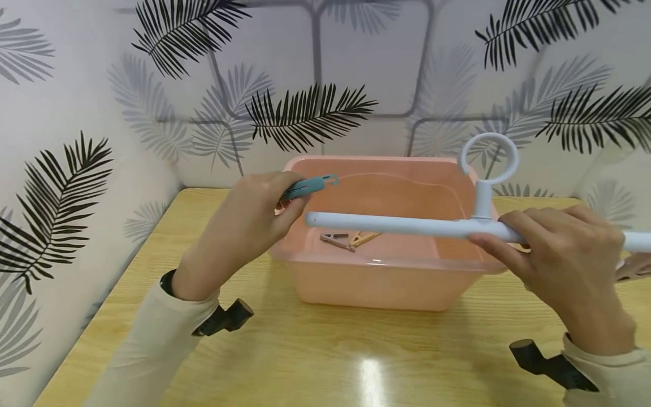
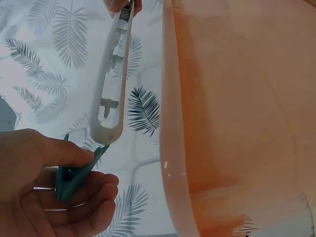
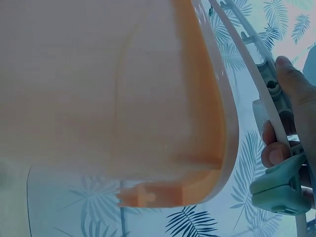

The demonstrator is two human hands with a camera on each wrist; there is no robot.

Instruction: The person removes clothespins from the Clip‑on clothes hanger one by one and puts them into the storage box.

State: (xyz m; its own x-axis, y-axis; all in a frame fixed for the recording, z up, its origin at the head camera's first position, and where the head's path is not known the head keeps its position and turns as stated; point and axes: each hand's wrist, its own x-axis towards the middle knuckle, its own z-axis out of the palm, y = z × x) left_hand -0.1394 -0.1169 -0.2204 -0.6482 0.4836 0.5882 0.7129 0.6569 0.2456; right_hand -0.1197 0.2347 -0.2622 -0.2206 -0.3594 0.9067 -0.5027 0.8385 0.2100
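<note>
My left hand (image 1: 249,220) pinches a teal clothespin (image 1: 307,187) between thumb and fingers, over the left side of a pink basin (image 1: 366,282). The left wrist view shows the clothespin (image 2: 79,177) near the rounded end of a pale hanger bar (image 2: 97,89); in the head view a gap lies between them. My right hand (image 1: 569,254) grips this long pale-blue hanger (image 1: 396,224) by its bar, just right of its ring hook (image 1: 515,161). Close to the right fingers, a greenish clip (image 3: 279,185) sits on the hanger in the right wrist view.
Inside the basin lie a grey-brown clothespin (image 1: 337,243) and a yellow one (image 1: 365,238). A pinkish clip (image 1: 636,267) shows below the bar at the right edge. The basin stands on a wooden table (image 1: 325,350) against a leaf-patterned wall covering (image 1: 366,62).
</note>
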